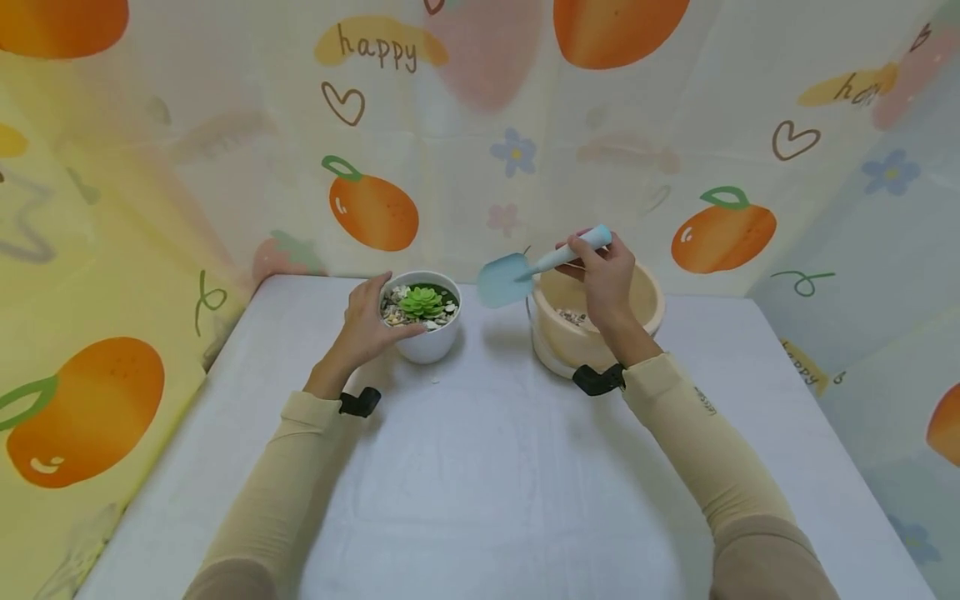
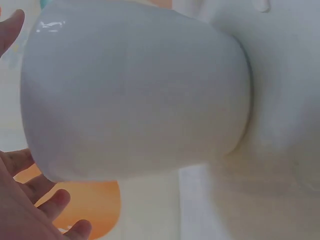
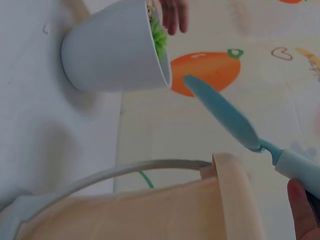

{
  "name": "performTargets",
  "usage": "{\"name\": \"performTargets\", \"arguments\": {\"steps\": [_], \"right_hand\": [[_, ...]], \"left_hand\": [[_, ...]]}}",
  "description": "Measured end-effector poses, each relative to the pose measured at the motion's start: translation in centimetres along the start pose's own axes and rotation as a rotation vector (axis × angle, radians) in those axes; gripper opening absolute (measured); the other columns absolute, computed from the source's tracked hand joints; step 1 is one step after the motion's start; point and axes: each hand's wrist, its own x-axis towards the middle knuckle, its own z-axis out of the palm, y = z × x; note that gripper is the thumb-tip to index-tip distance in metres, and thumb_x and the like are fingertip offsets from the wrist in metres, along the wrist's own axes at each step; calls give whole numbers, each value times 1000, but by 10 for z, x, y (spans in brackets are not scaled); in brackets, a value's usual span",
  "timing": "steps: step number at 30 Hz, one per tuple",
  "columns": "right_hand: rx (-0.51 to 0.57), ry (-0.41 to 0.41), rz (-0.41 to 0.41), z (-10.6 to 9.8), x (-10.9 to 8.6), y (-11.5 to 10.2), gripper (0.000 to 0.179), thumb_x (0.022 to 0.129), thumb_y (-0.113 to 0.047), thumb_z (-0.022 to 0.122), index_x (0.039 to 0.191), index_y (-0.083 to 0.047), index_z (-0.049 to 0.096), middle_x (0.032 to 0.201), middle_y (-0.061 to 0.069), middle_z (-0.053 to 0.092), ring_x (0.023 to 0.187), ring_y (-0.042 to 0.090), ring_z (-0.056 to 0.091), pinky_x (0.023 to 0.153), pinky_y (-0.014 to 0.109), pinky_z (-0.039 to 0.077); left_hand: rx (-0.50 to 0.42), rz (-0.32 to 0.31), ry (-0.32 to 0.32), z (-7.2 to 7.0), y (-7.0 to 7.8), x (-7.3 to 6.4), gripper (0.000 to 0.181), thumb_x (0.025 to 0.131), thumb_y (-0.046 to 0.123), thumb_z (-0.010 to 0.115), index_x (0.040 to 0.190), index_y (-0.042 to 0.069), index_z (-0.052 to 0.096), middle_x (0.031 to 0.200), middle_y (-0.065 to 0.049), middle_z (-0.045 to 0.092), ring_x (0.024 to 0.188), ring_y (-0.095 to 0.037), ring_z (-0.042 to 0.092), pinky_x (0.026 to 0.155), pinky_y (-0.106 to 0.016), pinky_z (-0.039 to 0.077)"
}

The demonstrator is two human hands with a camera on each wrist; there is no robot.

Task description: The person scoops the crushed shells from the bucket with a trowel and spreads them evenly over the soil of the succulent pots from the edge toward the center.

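Note:
A white pot (image 1: 428, 347) holding a green succulent (image 1: 422, 302) and small pebbles stands upright on the table. My left hand (image 1: 367, 318) reaches around its rim, thumb at the near side and fingers at the left and far side. In the left wrist view the fingers (image 2: 54, 204) are spread beside the rim. My right hand (image 1: 609, 283) grips the handle of a light blue trowel (image 1: 504, 281) above the beige bucket (image 1: 648, 321). The trowel's blade points left, in the air between pot and bucket; no load is visible on it.
Some pebbles (image 1: 572, 317) lie in the bucket's bottom, partly hidden by my right hand. The bucket's grey handle (image 3: 125, 170) hangs at its side. A small white chip (image 1: 435, 381) lies before the pot. A fruit-patterned sheet (image 1: 465, 183) rises behind the white table (image 1: 480, 483).

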Motion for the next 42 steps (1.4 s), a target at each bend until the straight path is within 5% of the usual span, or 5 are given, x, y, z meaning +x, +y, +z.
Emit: {"name": "performTargets", "arguments": {"steps": [12, 24, 42], "right_hand": [[70, 34, -19, -21, 5, -17, 8, 90, -6, 68, 90, -2, 61, 79, 8, 71, 72, 18, 73, 67, 31, 60], [103, 108, -11, -41, 13, -37, 8, 89, -4, 68, 86, -2, 60, 78, 9, 70, 72, 20, 73, 67, 32, 60], [-22, 141, -18, -71, 22, -57, 8, 88, -6, 70, 86, -3, 63, 77, 6, 71, 71, 18, 73, 66, 30, 60]], "left_hand": [[38, 154, -16, -1, 31, 20, 102, 72, 43, 83, 151, 10, 28, 154, -16, 30, 143, -37, 20, 113, -64, 14], [-15, 168, -40, 12, 60, 29, 102, 75, 48, 80, 154, 14, 24, 156, -12, 29, 143, -33, 24, 114, -60, 24], [-103, 188, -64, 51, 96, 29, 101, 75, 47, 81, 153, 13, 26, 154, -11, 33, 141, -30, 30, 113, -53, 33]]}}
